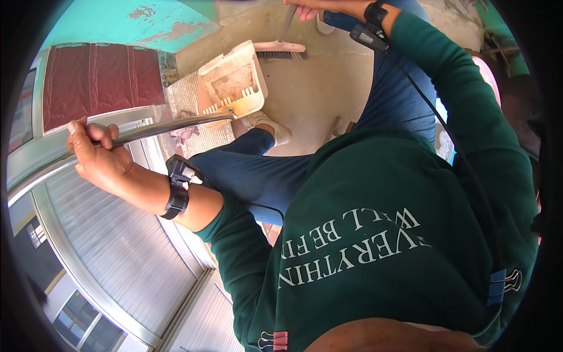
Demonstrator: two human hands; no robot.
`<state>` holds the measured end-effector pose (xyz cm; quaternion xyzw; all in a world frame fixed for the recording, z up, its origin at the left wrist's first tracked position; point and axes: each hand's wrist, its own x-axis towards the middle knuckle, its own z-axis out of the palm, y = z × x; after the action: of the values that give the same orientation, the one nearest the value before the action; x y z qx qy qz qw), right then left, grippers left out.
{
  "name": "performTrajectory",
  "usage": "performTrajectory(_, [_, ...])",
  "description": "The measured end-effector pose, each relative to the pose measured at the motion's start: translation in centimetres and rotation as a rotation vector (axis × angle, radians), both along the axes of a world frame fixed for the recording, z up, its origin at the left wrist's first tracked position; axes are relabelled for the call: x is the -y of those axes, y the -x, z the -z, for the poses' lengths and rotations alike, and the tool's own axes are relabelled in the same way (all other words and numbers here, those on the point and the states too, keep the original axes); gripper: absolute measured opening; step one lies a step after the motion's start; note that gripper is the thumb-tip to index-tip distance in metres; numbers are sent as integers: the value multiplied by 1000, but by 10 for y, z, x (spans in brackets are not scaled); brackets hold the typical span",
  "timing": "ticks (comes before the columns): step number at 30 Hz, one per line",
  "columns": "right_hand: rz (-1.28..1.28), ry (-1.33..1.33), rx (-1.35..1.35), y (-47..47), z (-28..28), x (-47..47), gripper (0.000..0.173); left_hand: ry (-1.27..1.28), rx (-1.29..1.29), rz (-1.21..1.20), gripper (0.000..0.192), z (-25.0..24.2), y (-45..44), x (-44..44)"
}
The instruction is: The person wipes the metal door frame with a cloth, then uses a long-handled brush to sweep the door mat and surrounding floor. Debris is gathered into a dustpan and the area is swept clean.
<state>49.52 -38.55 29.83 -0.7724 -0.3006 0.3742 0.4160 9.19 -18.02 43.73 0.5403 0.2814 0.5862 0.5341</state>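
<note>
My left hand (103, 152) is wrapped around the shiny metal handle (176, 125) of a dustpan. The handle runs down to the cream plastic dustpan (250, 104), whose toothed edge shows and whose inside is stained with dirt. At the top edge of the view, my right hand (308, 11), partly cut off, grips the grey handle (288, 24) of a broom. The pale pink broom head (286, 47), dark bristles downward, lies on the floor close beside the dustpan's far side; I cannot tell whether they touch.
Concrete floor (316, 88) spreads before my legs, with my pale shoe (277, 130) near the dustpan. A ribbed mat-like surface (187, 94) and a crumpled pinkish cloth (184, 134) lie left of it. Dark red panels (105, 79) and a ribbed metal door (118, 237) line the left.
</note>
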Motion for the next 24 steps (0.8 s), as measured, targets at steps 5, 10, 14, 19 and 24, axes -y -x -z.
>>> performTrajectory(5, [-86,-6,57,8,-49,12,37,50,-37,47,24,-12,-11,-6])
performTrajectory(10, [-199,299,139,2,-80,-36,40,106,0,32,21,-38,-13,-12])
performTrajectory(14, [-288,98,170,-25,-114,-96,36,174,-74,113,21,-52,-26,-32])
performTrajectory(19, [-245,83,186,-7,-182,-129,33,234,-68,259,21,-39,-55,-59])
performTrajectory(24, [-206,156,254,34,-197,-127,29,317,-28,339,20,16,-83,-70])
